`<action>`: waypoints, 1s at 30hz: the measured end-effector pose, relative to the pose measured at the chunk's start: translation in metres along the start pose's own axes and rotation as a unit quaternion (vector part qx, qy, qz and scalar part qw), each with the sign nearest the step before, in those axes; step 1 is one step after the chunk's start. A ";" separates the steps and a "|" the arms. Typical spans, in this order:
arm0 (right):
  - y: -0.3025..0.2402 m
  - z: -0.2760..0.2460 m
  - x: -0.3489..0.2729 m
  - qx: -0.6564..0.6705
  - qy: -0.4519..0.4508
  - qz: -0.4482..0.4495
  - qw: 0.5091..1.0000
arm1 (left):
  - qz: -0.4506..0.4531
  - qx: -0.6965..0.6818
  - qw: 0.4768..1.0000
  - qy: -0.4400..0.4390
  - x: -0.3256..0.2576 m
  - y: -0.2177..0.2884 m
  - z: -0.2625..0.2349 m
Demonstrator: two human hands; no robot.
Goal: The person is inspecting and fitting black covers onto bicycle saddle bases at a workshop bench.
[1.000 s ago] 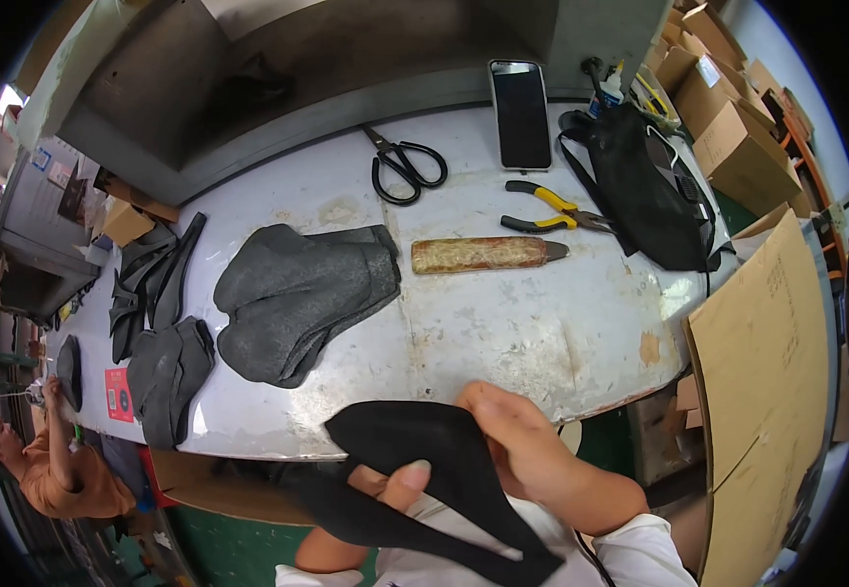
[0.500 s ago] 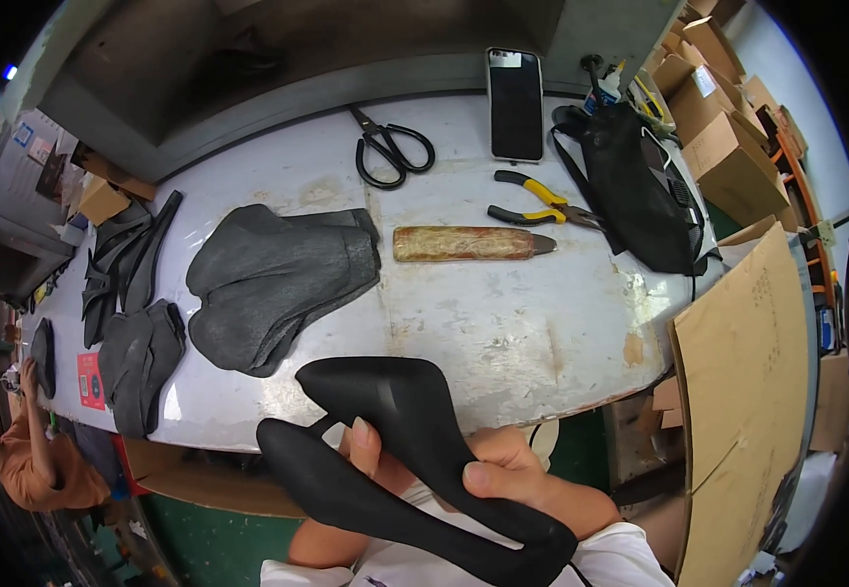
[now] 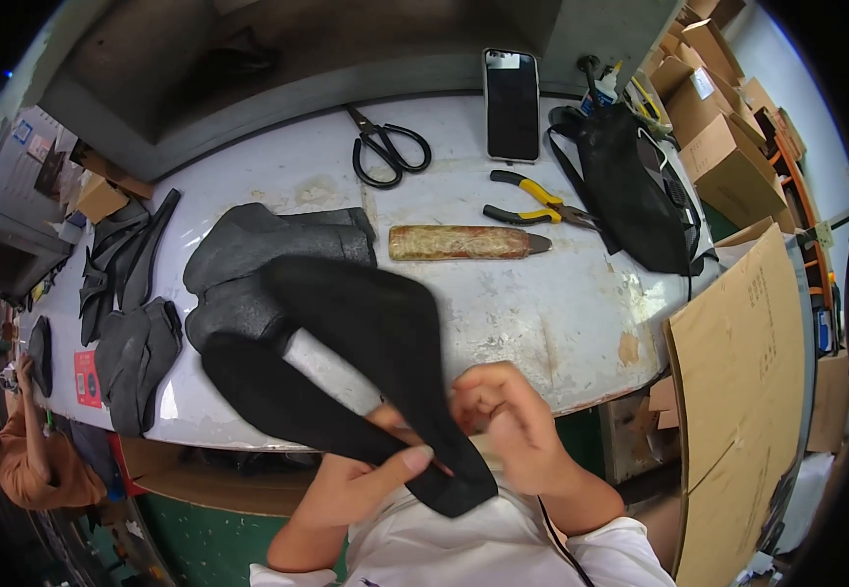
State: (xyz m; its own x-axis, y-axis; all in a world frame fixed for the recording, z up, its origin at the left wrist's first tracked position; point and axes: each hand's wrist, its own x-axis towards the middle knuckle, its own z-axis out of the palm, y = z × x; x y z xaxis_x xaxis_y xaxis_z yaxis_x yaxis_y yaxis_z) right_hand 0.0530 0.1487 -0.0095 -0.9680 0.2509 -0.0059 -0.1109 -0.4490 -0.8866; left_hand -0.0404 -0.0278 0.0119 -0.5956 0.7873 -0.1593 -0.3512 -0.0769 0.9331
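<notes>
My left hand point(image 3: 361, 486) is closed on a black, V-shaped shoe upper point(image 3: 380, 328), its thumb lying across the narrow joined end. The two broad lobes of the upper point up and left over the table and partly cover a stack of dark grey pieces point(image 3: 238, 245). Beside the upper's right edge is my right hand point(image 3: 512, 430), fingers bent and thumb lifted off the material. That hand is partly smeared by motion, and its fingertips sit close to the edge. Behind the upper lies a knife with a worn, wrapped handle point(image 3: 458, 243).
Black-handled scissors point(image 3: 390, 152), yellow-and-black pliers point(image 3: 542, 203), a phone point(image 3: 511, 106) and a black pouch point(image 3: 640, 191) lie toward the back. More dark pieces point(image 3: 136, 367) are at left. Cardboard point(image 3: 737, 391) stands at right. Another person point(image 3: 38, 450) works at far left.
The upper has swung up and left over the grey stack, and its lobes have spread apart. My left hand has shifted to its joined end; my right thumb has come off it.
</notes>
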 end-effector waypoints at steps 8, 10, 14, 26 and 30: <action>-0.002 0.009 -0.010 -0.225 -0.035 -0.037 0.973 | 0.065 -0.016 0.986 0.154 -0.007 0.005 0.007; -0.004 0.014 -0.006 -0.268 -0.009 -0.019 0.963 | 0.095 0.063 0.981 0.154 -0.013 -0.003 0.010; 0.004 0.015 -0.007 -0.294 0.028 -0.056 0.954 | 0.177 0.137 0.964 0.147 -0.018 -0.012 0.007; -0.004 0.016 -0.017 0.040 -0.014 -0.028 0.999 | -0.046 -0.276 0.949 0.146 -0.020 -0.005 0.010; -0.020 0.012 -0.013 -0.038 0.082 0.002 0.996 | 0.197 0.369 0.907 0.036 -0.004 0.000 0.005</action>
State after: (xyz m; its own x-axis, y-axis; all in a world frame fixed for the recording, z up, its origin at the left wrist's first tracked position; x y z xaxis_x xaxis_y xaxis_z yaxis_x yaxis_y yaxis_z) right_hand 0.0654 0.1442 0.0143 -0.9179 0.3889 -0.0786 -0.0845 -0.3851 -0.9190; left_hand -0.0338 -0.0280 0.0139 -0.6240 0.7442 0.2381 0.4638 0.1076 0.8794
